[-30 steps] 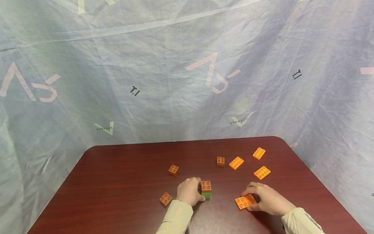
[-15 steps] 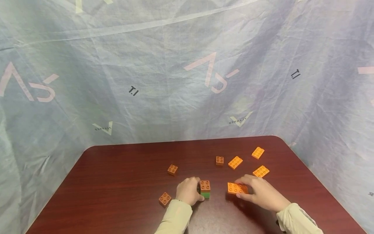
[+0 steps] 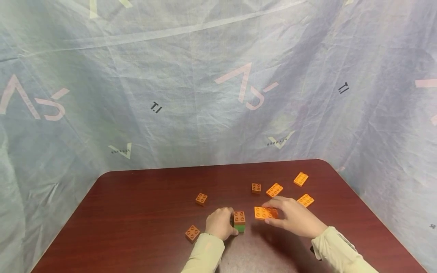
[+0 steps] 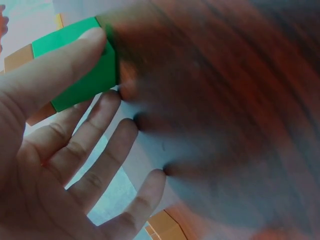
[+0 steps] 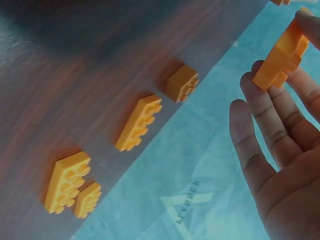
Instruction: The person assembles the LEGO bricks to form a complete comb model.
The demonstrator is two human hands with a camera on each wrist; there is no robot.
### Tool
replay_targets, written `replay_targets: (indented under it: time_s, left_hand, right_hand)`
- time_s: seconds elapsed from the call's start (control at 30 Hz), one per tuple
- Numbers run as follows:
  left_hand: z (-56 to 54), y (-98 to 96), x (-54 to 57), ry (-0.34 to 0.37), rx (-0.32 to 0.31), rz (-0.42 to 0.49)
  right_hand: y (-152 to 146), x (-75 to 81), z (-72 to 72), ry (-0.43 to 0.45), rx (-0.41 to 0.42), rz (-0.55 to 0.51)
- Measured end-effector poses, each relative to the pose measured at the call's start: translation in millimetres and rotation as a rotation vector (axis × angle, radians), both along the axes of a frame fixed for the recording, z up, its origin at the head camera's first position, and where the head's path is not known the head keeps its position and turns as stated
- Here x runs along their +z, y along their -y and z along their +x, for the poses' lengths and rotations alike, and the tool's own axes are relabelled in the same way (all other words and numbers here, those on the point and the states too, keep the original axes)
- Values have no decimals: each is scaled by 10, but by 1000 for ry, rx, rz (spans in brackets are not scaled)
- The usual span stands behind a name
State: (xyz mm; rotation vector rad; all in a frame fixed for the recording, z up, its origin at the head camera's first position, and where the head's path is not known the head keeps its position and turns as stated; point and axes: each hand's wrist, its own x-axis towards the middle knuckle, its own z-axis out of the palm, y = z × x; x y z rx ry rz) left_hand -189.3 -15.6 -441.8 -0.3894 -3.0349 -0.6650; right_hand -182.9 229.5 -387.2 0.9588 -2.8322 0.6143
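We see the left grip [image 3: 219, 223] holding a square brown-on-green plastic brick stack [image 3: 239, 219], partly hidden, on the reddish-brown worktop [image 3: 136, 227]; the right grip [image 3: 294, 216] pinches a raised, flat orange plastic brick [image 3: 260, 213], one end covered

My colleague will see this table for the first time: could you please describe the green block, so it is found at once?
On the dark red table, find the left grip. It holds the green block, which has a brown block stacked on top. It is the only green one; its neighbours are all brown or orange.
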Motion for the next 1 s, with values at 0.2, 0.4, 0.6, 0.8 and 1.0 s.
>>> replay_targets:
  time_s: [0.2, 0.4, 0.6, 0.8, 1.0]
  left_hand:
    - [-5, 1, -4, 2, 5, -1]
    - [-16, -7, -17, 5, 12, 10]
    - [-20, -7, -17, 0, 10, 18]
    - [-20, -3, -9, 18, 10, 33]
    - [-35, 0, -13, 26, 3, 37]
  right_hand:
    - [112, 50, -28, -25, 6, 23]
    - [219, 61, -58, -31, 34, 16]
    - [324, 26, -93, -23, 49, 7]
    - [414, 8, -125, -7, 83, -3]
    - [478, -28, -149, 47, 111, -10]
